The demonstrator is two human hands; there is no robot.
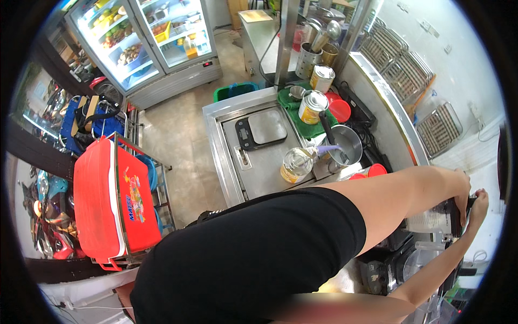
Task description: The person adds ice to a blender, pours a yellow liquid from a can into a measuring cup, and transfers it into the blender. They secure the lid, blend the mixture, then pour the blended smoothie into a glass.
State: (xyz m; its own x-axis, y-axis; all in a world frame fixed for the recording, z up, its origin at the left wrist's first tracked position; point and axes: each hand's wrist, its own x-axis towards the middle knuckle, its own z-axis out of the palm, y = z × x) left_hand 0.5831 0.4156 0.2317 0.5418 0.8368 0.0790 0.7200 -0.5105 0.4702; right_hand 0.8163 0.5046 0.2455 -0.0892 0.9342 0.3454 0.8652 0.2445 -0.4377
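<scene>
Both arms stretch to the far right, where a clear blender jar point(431, 220) with measuring marks stands out from beside dark appliance bases. My left hand point(462, 194) curls over the black part point(456, 216) at the jar's outer end, its fingers pointing down along it. Just beyond, my right hand point(478, 208) grips the edge of the same black part from the other side. Whether this part is a lid or a collar is hard to tell. Below the jar, another clear blender container point(421, 263) sits by a black blender base point(374, 275).
A steel counter point(259, 178) holds a kitchen scale point(263, 128), an opened can point(296, 164), cans on a green cloth point(287, 101) and a saucepan point(352, 141). Red lids point(339, 110) lie near black cables point(368, 141). Behind stand a red cooler point(97, 198) and glass-door fridge point(174, 77).
</scene>
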